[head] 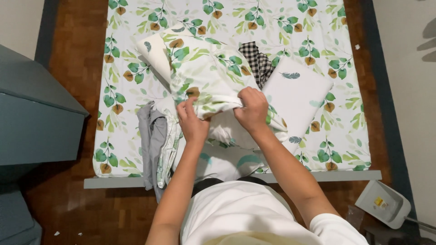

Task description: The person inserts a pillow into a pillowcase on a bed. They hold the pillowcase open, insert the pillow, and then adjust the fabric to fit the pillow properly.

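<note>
White leaf-printed pillowcase (pixel 206 77) lies bunched on the mattress (pixel 345 136), pinched at its near edge by both hands: left hand (pixel 193 122) and right hand (pixel 252 109), fingers closed on cloth. Beside it lie a checked cloth (pixel 256 61), a feather-print pillow (pixel 297 90) and grey fabric (pixel 152 140).

Both bare forearms reach forward from a white-sleeved torso and converge ahead of the chest. The left hand (pixel 192 121) is palm down, its fingers curled and pinched closed. Just beside it, the right hand (pixel 252 110) is clenched, knuckles up, its wrist bent slightly inward.
</note>
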